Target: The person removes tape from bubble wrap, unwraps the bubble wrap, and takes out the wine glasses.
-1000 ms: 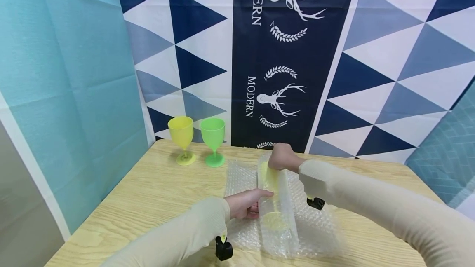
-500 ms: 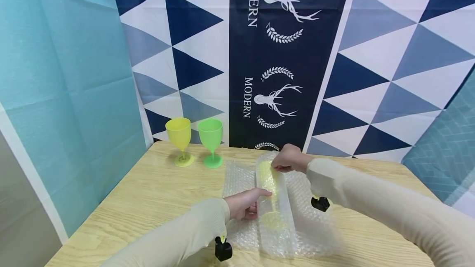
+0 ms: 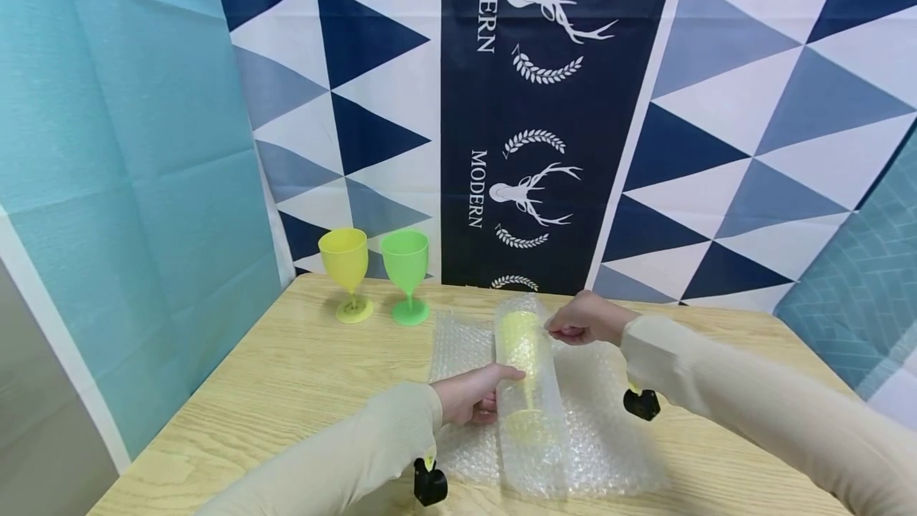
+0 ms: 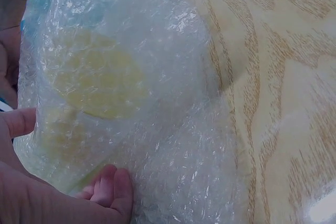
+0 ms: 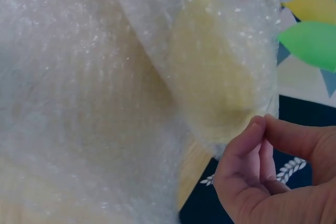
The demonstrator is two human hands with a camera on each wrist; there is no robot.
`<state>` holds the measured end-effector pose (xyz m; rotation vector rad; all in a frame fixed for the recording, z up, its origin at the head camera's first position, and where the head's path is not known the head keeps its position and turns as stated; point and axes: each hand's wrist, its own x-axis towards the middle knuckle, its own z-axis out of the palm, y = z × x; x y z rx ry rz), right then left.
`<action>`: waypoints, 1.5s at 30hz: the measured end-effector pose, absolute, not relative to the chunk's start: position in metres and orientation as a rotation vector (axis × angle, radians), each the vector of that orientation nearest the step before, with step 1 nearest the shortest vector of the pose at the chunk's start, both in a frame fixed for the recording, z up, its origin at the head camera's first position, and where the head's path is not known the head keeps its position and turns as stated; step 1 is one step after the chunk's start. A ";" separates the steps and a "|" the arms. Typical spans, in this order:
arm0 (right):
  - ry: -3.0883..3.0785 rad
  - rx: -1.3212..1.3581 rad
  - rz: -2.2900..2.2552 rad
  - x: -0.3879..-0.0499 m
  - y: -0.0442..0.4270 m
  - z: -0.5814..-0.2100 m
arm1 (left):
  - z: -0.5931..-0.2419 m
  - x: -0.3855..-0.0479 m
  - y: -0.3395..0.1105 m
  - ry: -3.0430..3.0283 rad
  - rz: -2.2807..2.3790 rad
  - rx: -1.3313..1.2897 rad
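Observation:
A yellow goblet [image 3: 520,341] lies on its side under a folded layer of clear bubble wrap [image 3: 609,428], its bowl toward the back and its foot toward the front. My left hand [image 3: 469,395] holds the wrapped bundle by its left side, thumb on top and fingers curled low against it. Near the bowl end, my right hand [image 3: 583,318] pinches the edge of the wrap between thumb and index finger. The left wrist view shows the yellow foot [image 4: 102,77] blurred through the plastic. In the right wrist view the bowl [image 5: 212,72] shows beside the pinching fingertips.
Another yellow goblet [image 3: 345,261] and a green goblet [image 3: 407,265] stand upright at the back left of the wooden table [image 3: 301,388]. A patterned cloth [image 3: 523,102] hangs behind the table's back edge, with a teal cloth [image 3: 143,142] at the left.
My right hand has moved right and slightly toward me, from over the bowl end to the right side of the bundle. My left hand keeps its place on the bundle.

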<state>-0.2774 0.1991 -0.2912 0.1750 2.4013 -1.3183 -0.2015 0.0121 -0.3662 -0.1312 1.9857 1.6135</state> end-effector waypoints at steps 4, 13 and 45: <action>2.361 0.189 -1.331 -0.277 0.210 -0.298 | -0.367 -0.201 0.012 1.989 1.609 -0.140; 2.420 0.186 -1.226 -0.272 0.245 -0.297 | -0.365 -0.200 0.012 1.990 1.604 -0.131; 2.679 0.148 -1.110 -0.262 0.297 -0.308 | -0.366 -0.200 0.009 1.970 1.615 -0.098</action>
